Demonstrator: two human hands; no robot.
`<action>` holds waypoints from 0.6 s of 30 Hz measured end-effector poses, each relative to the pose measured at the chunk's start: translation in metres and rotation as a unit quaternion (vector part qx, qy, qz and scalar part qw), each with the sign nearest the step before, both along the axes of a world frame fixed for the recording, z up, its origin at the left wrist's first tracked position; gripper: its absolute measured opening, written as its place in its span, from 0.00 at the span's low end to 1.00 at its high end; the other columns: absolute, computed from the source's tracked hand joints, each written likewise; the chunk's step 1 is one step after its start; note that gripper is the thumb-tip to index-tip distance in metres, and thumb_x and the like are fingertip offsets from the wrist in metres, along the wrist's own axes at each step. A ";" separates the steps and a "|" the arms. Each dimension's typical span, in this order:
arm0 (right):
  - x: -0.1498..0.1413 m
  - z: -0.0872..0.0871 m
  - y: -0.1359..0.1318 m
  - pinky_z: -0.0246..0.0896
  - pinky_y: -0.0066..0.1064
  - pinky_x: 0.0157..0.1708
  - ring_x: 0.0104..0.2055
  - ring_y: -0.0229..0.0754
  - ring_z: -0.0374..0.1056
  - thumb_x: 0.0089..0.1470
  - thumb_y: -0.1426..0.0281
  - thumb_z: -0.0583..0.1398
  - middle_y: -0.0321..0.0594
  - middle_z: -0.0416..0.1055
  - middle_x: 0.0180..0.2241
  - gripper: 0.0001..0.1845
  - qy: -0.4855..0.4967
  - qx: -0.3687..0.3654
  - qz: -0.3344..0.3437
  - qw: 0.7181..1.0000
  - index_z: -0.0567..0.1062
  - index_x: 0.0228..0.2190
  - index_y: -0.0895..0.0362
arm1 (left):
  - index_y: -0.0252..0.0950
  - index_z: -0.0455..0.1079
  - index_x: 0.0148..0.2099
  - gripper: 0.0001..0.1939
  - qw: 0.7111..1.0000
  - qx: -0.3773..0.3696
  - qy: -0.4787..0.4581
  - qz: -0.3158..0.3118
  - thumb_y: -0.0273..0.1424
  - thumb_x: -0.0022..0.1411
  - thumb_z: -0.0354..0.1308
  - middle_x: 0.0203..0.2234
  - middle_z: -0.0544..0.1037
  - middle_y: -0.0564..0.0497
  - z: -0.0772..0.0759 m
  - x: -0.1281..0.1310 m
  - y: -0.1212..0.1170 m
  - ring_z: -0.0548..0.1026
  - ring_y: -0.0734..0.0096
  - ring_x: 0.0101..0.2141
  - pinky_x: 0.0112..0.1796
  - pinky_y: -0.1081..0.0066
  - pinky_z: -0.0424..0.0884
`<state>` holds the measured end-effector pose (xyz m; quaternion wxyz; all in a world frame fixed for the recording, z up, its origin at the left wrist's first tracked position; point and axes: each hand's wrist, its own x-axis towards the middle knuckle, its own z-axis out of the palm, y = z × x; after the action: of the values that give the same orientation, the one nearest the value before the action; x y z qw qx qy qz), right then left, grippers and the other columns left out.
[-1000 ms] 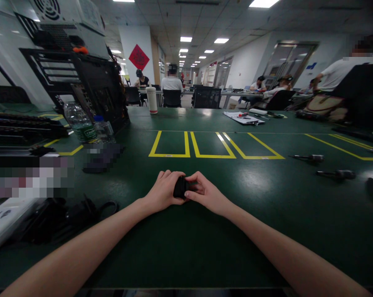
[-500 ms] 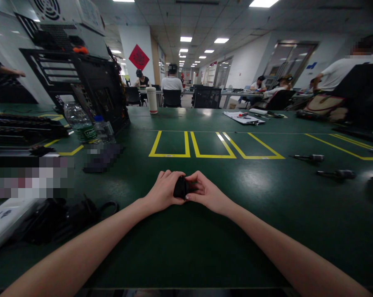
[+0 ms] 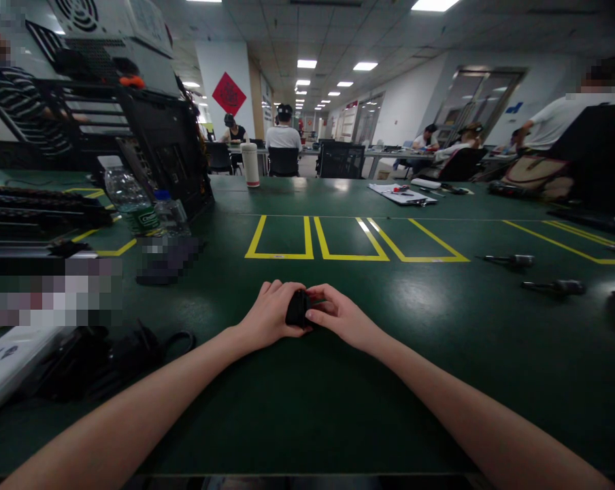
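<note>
A small black block-like object (image 3: 296, 310) is between my hands just above or on the green table; its exact kind I cannot make out. My left hand (image 3: 267, 316) wraps round its left side, fingers over the far side and thumb along the near side. From the right, my right hand (image 3: 344, 318) pinches at the object's right edge, its thumb in front and its fingers bent behind. Part of the object is hidden by my fingers.
Yellow tape outlines (image 3: 279, 256) mark the green table (image 3: 307, 408) beyond my hands. Two screwdriver-like tools (image 3: 555, 288) lie right. A clipboard (image 3: 402, 196) and white cup (image 3: 250, 165) stand farther back. Left are bottles (image 3: 128, 194), a computer case (image 3: 169, 150) and black cables (image 3: 128, 354).
My right thumb has shifted slightly up along the black object's right edge. My left hand keeps its hold. At far left, a person in a striped top has moved further into view.
</note>
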<state>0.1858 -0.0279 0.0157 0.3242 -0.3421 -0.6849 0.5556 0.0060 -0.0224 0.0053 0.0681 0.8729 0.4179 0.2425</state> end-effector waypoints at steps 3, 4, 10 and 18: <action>0.002 0.001 -0.001 0.59 0.39 0.45 0.45 0.40 0.62 0.46 0.73 0.58 0.38 0.61 0.41 0.16 0.008 -0.005 0.019 1.000 0.61 0.38 0.55 | 0.36 0.55 0.48 0.29 1.000 -0.005 0.003 -0.003 0.38 0.45 0.60 0.39 0.67 0.48 0.002 -0.001 -0.001 0.64 0.62 0.36 0.36 0.65 0.57; 0.002 0.001 -0.002 0.59 0.39 0.45 0.46 0.40 0.61 0.44 0.73 0.59 0.38 0.61 0.41 0.18 0.011 -0.006 0.021 1.000 0.61 0.38 0.54 | 0.36 0.55 0.48 0.28 1.000 -0.009 0.006 -0.005 0.38 0.46 0.60 0.39 0.67 0.48 0.003 -0.001 -0.002 0.64 0.62 0.36 0.36 0.65 0.57; 0.001 -0.001 -0.003 0.62 0.37 0.42 0.44 0.40 0.63 0.48 0.70 0.57 0.37 0.62 0.39 0.12 0.030 -0.011 0.015 0.999 0.61 0.37 0.54 | 0.37 0.55 0.48 0.29 1.000 -0.015 -0.003 -0.006 0.39 0.46 0.60 0.40 0.67 0.48 0.005 -0.001 -0.003 0.64 0.63 0.37 0.37 0.65 0.57; 0.002 0.000 0.001 0.60 0.40 0.45 0.44 0.41 0.62 0.48 0.70 0.57 0.38 0.62 0.41 0.14 0.003 -0.015 0.005 1.000 0.62 0.38 0.55 | 0.38 0.55 0.48 0.29 1.000 -0.015 -0.009 -0.001 0.39 0.45 0.60 0.39 0.67 0.49 0.002 0.000 -0.001 0.64 0.62 0.37 0.37 0.65 0.57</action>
<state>0.1874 -0.0271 0.0152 0.3183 -0.3419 -0.6770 0.5687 0.0061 -0.0236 0.0076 0.0856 0.8700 0.4199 0.2439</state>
